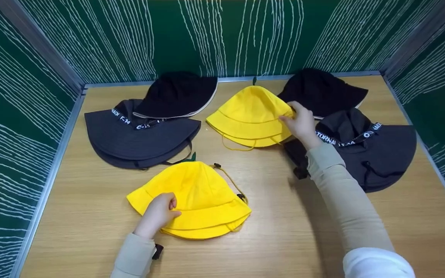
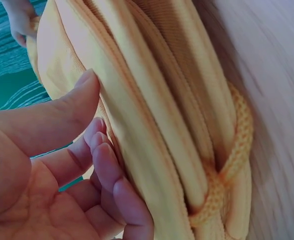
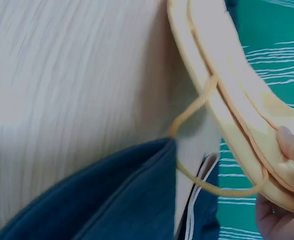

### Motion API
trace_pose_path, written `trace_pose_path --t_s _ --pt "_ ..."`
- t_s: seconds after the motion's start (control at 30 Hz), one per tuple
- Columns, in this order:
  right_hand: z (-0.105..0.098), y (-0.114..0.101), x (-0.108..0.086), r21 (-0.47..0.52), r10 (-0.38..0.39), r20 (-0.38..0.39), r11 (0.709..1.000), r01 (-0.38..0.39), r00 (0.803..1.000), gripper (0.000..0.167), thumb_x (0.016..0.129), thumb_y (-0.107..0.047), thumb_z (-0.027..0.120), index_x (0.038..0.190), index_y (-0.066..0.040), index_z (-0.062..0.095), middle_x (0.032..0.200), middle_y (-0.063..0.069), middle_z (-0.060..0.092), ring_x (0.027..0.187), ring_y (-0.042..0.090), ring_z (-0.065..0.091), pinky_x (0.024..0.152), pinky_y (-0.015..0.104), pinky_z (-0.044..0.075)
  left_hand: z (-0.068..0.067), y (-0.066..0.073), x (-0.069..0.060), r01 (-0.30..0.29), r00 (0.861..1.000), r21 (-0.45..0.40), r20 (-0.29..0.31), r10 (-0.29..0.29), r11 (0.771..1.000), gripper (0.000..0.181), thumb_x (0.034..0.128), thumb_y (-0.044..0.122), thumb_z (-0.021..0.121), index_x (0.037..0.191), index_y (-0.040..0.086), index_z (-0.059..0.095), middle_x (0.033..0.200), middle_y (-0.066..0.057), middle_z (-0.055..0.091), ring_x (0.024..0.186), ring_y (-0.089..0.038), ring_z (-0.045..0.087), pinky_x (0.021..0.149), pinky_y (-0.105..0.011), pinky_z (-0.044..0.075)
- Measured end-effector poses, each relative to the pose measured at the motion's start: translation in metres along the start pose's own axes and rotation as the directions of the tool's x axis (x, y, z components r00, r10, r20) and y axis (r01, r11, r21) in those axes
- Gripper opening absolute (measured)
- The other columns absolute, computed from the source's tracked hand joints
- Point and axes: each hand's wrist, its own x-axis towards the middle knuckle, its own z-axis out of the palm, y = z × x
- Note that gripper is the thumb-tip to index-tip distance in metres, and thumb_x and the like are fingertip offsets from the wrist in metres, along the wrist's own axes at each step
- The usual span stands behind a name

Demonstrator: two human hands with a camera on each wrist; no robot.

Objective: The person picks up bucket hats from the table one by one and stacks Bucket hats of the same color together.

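A yellow bucket hat (image 1: 203,189) with a small green leaf on top and a yellow chin cord lies folded flat near the front. My left hand (image 1: 158,212) rests at its left brim, fingers loosely bent. In the left wrist view the thumb (image 2: 82,95) and fingertips touch the cloth, with a gap between them. Farther back, my right hand (image 1: 301,121) pinches the right side of a second yellow bucket hat (image 1: 251,112). The right wrist view shows the thumb (image 3: 291,145) on the brim and fingers beneath, the cord hanging in a loop.
At the left, a black hat (image 1: 180,94) overlaps a dark grey wide-brimmed hat (image 1: 141,139) with a lettered band. On the right lie another black hat (image 1: 319,90) and another dark grey hat (image 1: 384,154), partly behind my right forearm. Green walls (image 1: 168,34) with white lines enclose the wooden table (image 1: 276,231).
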Motion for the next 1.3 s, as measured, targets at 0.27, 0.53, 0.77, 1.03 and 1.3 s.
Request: trace_pose_path --t_s 0.27,0.53,0.77,1.03,1.3 --pt "-0.015 -0.016 -0.024 0.086 -0.238 -0.121 0.965 0.249 0.964 0.031 0.086 -0.007 0.068 0.115 0.002 0.06 0.111 0.02 0.064 0.094 0.027 0.059 0.085 0.037 0.049 -0.001 0.002 -0.002 -0.006 1.0 0.028 0.023 0.005 1.0 0.028 0.0778 0.007 0.076 0.076 0.006 0.048 0.069 -0.002 0.041 0.065 -0.016 0.04 0.062 -0.028 0.032" --pt "-0.024 -0.027 -0.054 0.12 -0.372 -0.169 0.911 0.394 0.913 0.029 0.083 -0.003 0.07 0.109 0.004 0.062 0.101 0.019 0.067 0.081 0.017 0.057 0.07 0.007 0.043 -0.006 0.009 -0.005 0.072 0.995 0.047 0.064 -0.075 0.996 0.026 0.0832 0.02 0.073 0.095 0.006 0.055 0.074 -0.003 0.046 0.066 -0.017 0.043 0.062 -0.028 0.035" --pt "-0.034 -0.039 -0.084 0.159 -0.46 -0.17 0.86 0.485 0.871 0.029 0.079 0.003 0.073 0.106 0.006 0.063 0.096 0.018 0.067 0.078 0.001 0.055 0.069 0.008 0.046 -0.019 0.016 -0.005 0.017 0.998 0.0 -0.064 -0.017 1.0 0.045 0.0855 0.018 0.07 0.124 0.002 0.052 0.089 -0.006 0.056 0.077 -0.019 0.051 0.072 -0.032 0.044" --pt "-0.042 -0.05 -0.109 0.248 -0.533 -0.11 0.803 0.542 0.839 0.028 0.075 0.012 0.071 0.101 0.011 0.06 0.091 0.021 0.065 0.075 0.001 0.057 0.067 0.011 0.05 -0.035 0.02 -0.004 -0.131 0.962 -0.089 -0.252 0.105 0.987 0.065 0.085 0.013 0.07 0.14 0.001 0.036 0.124 -0.018 0.051 0.113 -0.031 0.05 0.096 -0.045 0.045" --pt "-0.038 -0.048 -0.124 0.299 -0.655 -0.092 0.7 0.648 0.75 0.031 0.066 0.021 0.072 0.094 0.011 0.062 0.085 0.007 0.066 0.073 0.0 0.056 0.065 0.01 0.048 -0.03 0.029 -0.002 -0.245 0.936 -0.101 -0.283 0.208 0.964 0.079 0.0835 0.019 0.073 0.146 0.002 0.027 0.145 -0.022 0.033 0.133 -0.037 0.035 0.108 -0.051 0.032"
